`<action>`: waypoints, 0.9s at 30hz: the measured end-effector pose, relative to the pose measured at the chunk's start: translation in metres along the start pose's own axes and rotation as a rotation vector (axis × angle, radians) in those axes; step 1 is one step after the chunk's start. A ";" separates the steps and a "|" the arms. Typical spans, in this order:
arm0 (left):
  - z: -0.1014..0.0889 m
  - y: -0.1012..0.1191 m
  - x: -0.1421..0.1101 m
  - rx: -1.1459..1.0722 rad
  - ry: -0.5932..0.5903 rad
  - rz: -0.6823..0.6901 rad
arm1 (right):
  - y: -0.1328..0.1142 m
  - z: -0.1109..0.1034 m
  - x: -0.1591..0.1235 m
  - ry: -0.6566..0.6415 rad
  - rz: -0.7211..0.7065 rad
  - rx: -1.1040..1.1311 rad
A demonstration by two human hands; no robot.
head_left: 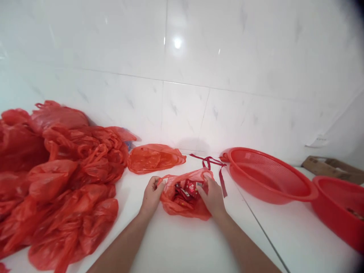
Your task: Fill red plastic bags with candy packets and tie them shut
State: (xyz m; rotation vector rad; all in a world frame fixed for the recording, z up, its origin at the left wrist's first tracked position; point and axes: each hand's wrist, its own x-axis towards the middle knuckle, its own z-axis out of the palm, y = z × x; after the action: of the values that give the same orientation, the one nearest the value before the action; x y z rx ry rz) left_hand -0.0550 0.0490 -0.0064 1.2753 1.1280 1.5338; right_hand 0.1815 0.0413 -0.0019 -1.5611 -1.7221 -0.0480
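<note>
A small red plastic bag (pixel 182 204) lies on the white table, its mouth held apart. Inside it I see several red wrapped packets (pixel 187 189). My left hand (pixel 150 195) pinches the bag's left rim with closed fingers. My right hand (pixel 212 195) grips the right rim the same way. Dark red ribbons (pixel 212 163) lie just beyond the bag, near my right hand.
A big heap of filled red plastic bags (pixel 57 178) covers the table's left side. One flat red bag (pixel 153 157) lies behind my hands. Two red plastic baskets (pixel 270 176) (pixel 339 208) stand at the right. A white tiled wall rises behind; a wooden piece (pixel 330 167) lies far right.
</note>
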 end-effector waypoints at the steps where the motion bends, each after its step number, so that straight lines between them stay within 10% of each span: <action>1: -0.001 0.000 0.000 0.006 0.003 0.004 | 0.004 0.003 -0.001 0.001 0.092 0.020; 13: 0.012 0.042 0.010 -0.158 0.009 -0.195 | 0.043 -0.034 0.009 0.258 0.490 0.552; 21: 0.092 0.166 0.048 -0.205 -0.122 0.134 | 0.058 -0.038 0.013 0.423 0.450 0.700; 27: 0.097 0.181 0.034 -0.082 -0.125 0.264 | 0.061 -0.037 0.013 0.411 0.494 0.866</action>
State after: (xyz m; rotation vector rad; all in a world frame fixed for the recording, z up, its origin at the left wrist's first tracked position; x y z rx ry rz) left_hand 0.0273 0.0478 0.1853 1.4873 0.8342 1.6467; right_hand 0.2531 0.0477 0.0028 -1.1471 -0.8104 0.5208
